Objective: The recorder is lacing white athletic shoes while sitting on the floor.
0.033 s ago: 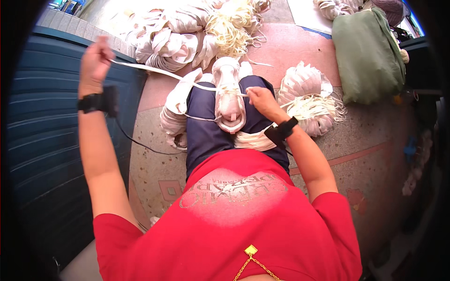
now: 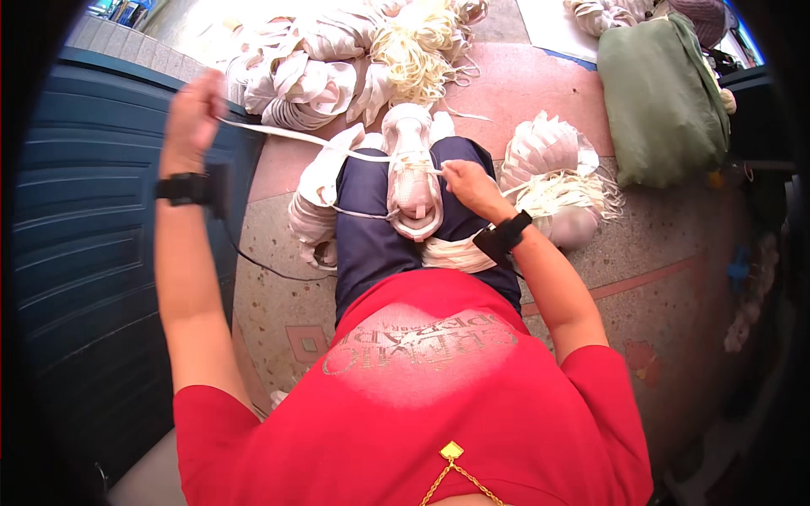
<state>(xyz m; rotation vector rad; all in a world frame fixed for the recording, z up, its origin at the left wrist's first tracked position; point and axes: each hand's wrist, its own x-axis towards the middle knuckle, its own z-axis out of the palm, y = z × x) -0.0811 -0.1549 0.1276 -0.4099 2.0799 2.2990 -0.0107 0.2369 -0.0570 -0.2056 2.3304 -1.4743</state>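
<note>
A pale pink-and-white shoe (image 2: pixel 412 181) sits upright between my knees. From its eyelets a white shoelace (image 2: pixel 295 135) runs left and up to my left hand (image 2: pixel 196 114), raised well away from the shoe with fingers closed on it. My right hand (image 2: pixel 472 185) is just right of the shoe, thumb and finger pinching a short stretch of lace close to the eyelets. Another strand droops at the shoe's left side. A bunch of cream laces (image 2: pixel 462 253) lies across my lap, partly under my right wrist.
Stacked shoe uppers stand beside my left leg (image 2: pixel 316 198) and right leg (image 2: pixel 548 148), the right ones topped with cream laces (image 2: pixel 569 192). Ahead lie heaped uppers (image 2: pixel 312 88) and tangled laces (image 2: pixel 413 51). A green sack (image 2: pixel 662 101) stands far right; a dark blue door (image 2: pixel 93 202) borders the left.
My left hand has moved a little to the right and toward the shoe, and the lace from it hangs slightly slacker. My right hand has shifted slightly left.
</note>
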